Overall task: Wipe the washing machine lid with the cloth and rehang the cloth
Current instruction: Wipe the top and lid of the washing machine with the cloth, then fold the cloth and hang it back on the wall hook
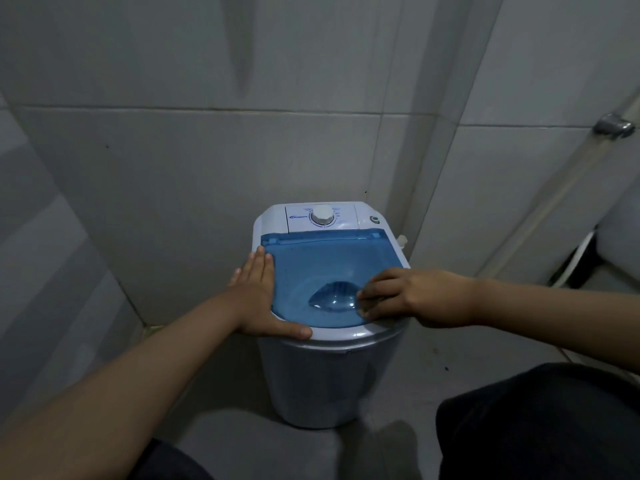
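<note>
The translucent blue lid (325, 268) lies closed; the left hand (259, 296) rests flat and empty on its edge, the right hand (408, 299) curls fingertips on it, gripping nothing.

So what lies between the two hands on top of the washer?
In the head view, only the blue translucent lid lies between the left hand and right hand, with its moulded recess by the right fingertips. No cloth is visible.

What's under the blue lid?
Through the see-through blue lid you can see a pale tub with a ribbed agitator. The right hand covers part of that side.
</note>
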A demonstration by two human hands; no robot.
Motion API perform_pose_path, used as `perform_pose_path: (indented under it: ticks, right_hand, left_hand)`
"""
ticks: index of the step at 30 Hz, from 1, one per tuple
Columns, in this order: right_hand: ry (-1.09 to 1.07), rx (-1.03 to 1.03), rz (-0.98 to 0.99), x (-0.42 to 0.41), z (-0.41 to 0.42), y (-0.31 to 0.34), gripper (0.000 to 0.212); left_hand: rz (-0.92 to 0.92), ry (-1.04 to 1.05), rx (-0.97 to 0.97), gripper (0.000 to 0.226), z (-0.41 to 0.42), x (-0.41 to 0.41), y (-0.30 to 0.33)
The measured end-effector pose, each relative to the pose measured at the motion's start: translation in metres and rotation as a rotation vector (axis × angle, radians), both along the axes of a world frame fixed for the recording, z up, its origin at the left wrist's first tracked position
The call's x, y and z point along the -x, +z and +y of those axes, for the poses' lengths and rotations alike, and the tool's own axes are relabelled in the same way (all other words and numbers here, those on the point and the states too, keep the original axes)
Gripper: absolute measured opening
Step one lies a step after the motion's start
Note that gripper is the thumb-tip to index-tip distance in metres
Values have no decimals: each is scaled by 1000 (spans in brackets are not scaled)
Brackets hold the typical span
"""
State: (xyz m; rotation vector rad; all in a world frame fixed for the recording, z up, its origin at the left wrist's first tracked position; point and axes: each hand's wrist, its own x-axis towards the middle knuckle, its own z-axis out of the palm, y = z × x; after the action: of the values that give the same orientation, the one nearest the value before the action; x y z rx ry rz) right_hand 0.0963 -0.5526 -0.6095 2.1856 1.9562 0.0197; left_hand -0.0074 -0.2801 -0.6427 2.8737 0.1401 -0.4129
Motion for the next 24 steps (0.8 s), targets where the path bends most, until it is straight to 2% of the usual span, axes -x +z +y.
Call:
perform_pose_path:
  ticks: [3, 7, 9, 11, 12, 14, 17, 20, 22, 24]
  right_hand:
    - [-111, 98, -19, -3, -5, 14, 58]
    - [-248, 276, -143, -1, 5, 46, 37]
    - [-367, 184, -74, 5, 11, 60, 34]
    - [-515, -103, 139, 12, 14, 70, 37]
    - [-578, -267, 254, 16, 16, 75, 39]
    - [-713, -551, 479, 22, 21, 82, 36]
    - [-843, -913, 858, 26, 31, 88, 20]
    - [-935, -1123, 1106, 24, 41, 94, 9]
    - [-957, -1192, 1325, 19, 47, 95, 13]
    - [-955, -1156, 1584, 10, 50, 98, 7]
  left_hand:
    - [21, 9, -17, 156, -1, 1, 3]
    - [16, 25, -27, 158, -4, 2, 10]
    - [-5, 21, 5, 166, -6, 3, 13]
    - [-81, -3, 92, 165, -14, 7, 24]
    - [-149, -2, 174, 157, -19, 8, 30]
    - [-326, 71, 402, 120, -32, 6, 45]
    - [-575, 196, 761, 58, -57, -6, 68]
    - [-681, 216, 918, 22, -81, -15, 93]
    - [-676, 183, 930, 19, -89, -21, 103]
    - [-637, 121, 902, 20, -88, -29, 108]
